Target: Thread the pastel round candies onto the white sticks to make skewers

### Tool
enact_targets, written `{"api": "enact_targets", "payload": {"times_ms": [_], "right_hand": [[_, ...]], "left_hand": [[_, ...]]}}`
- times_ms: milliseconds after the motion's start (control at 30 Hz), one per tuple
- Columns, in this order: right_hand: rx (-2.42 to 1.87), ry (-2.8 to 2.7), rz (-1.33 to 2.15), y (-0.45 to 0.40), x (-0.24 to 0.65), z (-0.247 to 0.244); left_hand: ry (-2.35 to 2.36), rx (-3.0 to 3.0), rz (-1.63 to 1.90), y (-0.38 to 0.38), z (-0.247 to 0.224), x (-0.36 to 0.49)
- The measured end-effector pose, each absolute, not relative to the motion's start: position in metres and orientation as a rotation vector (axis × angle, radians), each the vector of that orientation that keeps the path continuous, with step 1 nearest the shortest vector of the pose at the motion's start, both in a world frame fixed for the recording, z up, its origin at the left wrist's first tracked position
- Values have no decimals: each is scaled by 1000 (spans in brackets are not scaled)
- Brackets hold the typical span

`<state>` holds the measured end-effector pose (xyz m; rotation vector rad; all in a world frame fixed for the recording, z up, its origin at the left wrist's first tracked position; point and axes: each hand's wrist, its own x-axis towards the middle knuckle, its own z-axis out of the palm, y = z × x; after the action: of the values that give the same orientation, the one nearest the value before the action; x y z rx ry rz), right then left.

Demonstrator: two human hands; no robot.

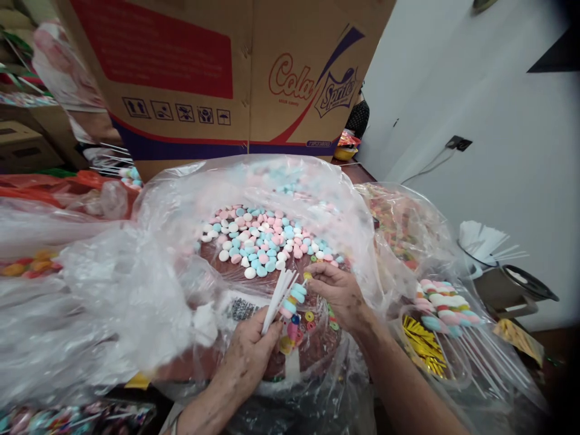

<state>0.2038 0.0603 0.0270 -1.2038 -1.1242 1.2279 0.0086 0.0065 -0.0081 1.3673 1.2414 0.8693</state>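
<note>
My left hand [254, 347] is closed around a bunch of white sticks [277, 299], which fan upward. One stick bears blue, white and pink candies [292, 302] threaded in a row. At its upper tip my right hand [339, 293] pinches a small yellow piece [307, 276] between thumb and fingertips. Beyond both hands, pink, white and blue round candies [260, 241] lie loose inside an open clear plastic bag [353, 223]. Small coloured rings [309, 316] are scattered below the threaded stick.
A large cardboard box [244, 121] stands behind the bag. To the right are finished candy sticks [446, 305], gold twist ties [423, 344] in a tub, and a dark jug [507, 290] near white sticks. Plastic bags [113, 296] cover the left. A person [359, 118] is partly visible behind the box.
</note>
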Motion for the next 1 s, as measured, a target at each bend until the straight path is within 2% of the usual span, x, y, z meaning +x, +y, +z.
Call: {"api": "enact_targets", "payload": {"times_ms": [133, 433, 633, 733, 1000], "right_hand": [[-1179, -1163, 1143, 59, 202, 24], [-1293, -1642, 611, 45, 200, 19], [-1197, -1862, 320, 34, 188, 18], [-1186, -1932, 329, 34, 185, 15], [-1236, -1839, 644, 50, 191, 32]], "left_hand": [[1251, 1347, 842, 7, -5, 9], [1312, 1377, 856, 8, -7, 8], [1311, 1364, 912, 8, -21, 9], [1310, 1326, 949, 8, -25, 9], [1335, 1073, 1193, 7, -12, 16]]}}
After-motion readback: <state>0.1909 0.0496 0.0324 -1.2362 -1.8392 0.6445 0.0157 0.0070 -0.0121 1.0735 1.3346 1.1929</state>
